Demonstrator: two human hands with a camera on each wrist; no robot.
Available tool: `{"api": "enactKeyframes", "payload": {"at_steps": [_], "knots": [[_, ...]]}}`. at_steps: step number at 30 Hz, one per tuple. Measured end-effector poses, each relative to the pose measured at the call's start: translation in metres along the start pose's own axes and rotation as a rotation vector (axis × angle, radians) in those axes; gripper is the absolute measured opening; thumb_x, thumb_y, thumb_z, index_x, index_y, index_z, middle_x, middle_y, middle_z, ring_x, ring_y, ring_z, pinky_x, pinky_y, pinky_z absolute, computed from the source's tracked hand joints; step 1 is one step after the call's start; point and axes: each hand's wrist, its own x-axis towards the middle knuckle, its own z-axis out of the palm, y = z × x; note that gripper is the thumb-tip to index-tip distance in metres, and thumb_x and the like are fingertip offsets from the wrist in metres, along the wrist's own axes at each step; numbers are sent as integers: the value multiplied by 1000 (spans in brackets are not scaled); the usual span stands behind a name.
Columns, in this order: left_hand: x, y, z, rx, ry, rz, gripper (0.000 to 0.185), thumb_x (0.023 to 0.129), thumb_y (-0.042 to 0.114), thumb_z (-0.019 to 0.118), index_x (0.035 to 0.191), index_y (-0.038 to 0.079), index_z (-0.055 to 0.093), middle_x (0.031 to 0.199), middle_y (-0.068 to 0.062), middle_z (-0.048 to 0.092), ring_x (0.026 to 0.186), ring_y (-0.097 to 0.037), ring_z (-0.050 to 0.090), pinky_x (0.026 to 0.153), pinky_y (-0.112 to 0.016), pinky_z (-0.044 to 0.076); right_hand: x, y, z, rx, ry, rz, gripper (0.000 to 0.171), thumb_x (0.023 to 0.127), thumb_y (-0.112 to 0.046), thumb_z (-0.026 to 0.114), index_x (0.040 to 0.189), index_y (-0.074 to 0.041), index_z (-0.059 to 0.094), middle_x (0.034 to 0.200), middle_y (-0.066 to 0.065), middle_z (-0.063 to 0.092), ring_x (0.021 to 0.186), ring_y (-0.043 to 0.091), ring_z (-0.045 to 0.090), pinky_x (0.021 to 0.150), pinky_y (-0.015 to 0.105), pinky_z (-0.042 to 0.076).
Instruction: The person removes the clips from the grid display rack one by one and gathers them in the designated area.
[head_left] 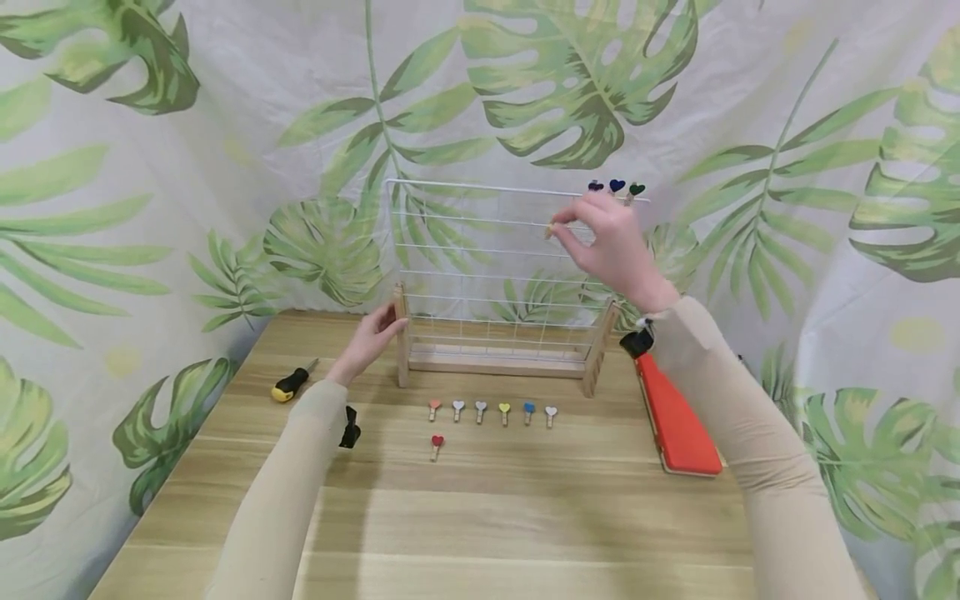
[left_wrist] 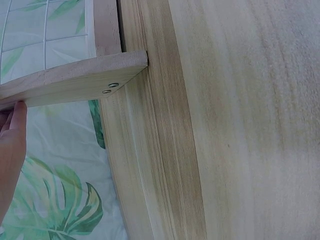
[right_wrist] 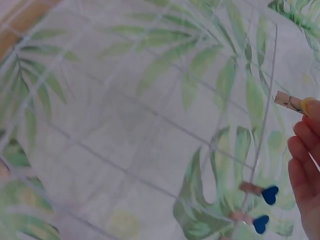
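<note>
My right hand (head_left: 615,242) pinches a small wooden clothespin (right_wrist: 287,101) with a yellow top between thumb and fingertips, close to the top wire of a white wire grid rack (head_left: 465,185). In the right wrist view the clothespin's free end points toward that wire, apart from it. To its right, clothespins with purple, blue (head_left: 617,185) and green (head_left: 637,190) hearts sit clipped on the top wire. My left hand (head_left: 372,336) holds the rack's left wooden upright (head_left: 402,354); in the left wrist view the thumb lies on the wood and the other fingers are mostly hidden.
On the table before the rack lies a row of heart clothespins, among them a yellow one (head_left: 505,409) and a blue one (head_left: 528,409). A red one (head_left: 437,442) lies nearer. A screwdriver (head_left: 291,384) is at left, a red case (head_left: 682,425) at right under my forearm.
</note>
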Motion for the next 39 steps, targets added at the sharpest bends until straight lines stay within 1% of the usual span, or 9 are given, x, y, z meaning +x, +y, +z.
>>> {"api": "enactKeyframes", "payload": {"at_steps": [6,13,20,24,29,31,32,37,39], "knots": [[0,0,0,24,14,5,66,105,25,49,155,-6,20,158,-30,27,149,-42,28,122,-53,29,-46,-10,43,71,-54,83,9,88,-7,74,92,1,73,88,14,74,84,26,68,83,37,58],[-3,1,0,37,0,-7,69,105,30,49,156,-5,18,159,-29,26,149,-41,28,122,-52,29,-108,-26,97,189,-185,194,5,88,-7,73,91,-3,73,88,10,73,83,21,69,81,34,60],[0,0,1,27,6,0,69,105,30,50,156,-5,20,159,-29,28,149,-40,29,122,-51,29,-153,-47,141,249,-266,268,5,90,-11,72,91,-6,74,88,6,73,82,17,70,77,30,60],[1,0,1,31,9,12,66,105,28,50,155,-5,21,158,-29,30,148,-41,31,121,-52,30,-173,-59,160,291,-344,321,5,89,-11,73,91,-6,74,87,5,74,81,15,70,77,26,60],[1,0,1,26,11,17,65,105,26,50,155,-5,22,158,-29,30,148,-40,31,121,-52,30,-191,-79,177,363,-529,417,10,91,-12,70,96,-4,74,91,6,74,83,13,69,78,24,60],[1,0,1,25,10,14,65,105,26,50,155,-5,22,158,-28,30,148,-40,31,122,-51,30,-196,-87,182,380,-583,445,9,92,-13,70,96,-6,74,92,5,74,83,12,69,77,20,59],[-2,5,1,24,7,12,64,106,25,49,155,-6,21,158,-30,30,148,-41,30,121,-52,30,-198,-89,185,381,-604,459,10,93,-15,70,96,-6,74,92,4,74,84,11,69,77,18,58],[-12,29,1,15,-15,4,60,105,15,48,153,-10,21,156,-34,30,147,-45,30,120,-55,30,-204,-96,196,386,-629,507,10,93,-19,70,94,-11,76,89,1,75,78,3,66,72,12,54],[-14,32,1,4,-22,1,61,105,14,48,154,-10,20,156,-33,29,147,-44,29,121,-55,30,-207,-96,200,386,-638,520,11,94,-21,70,94,-12,76,88,-1,75,76,0,63,70,12,53]]}}
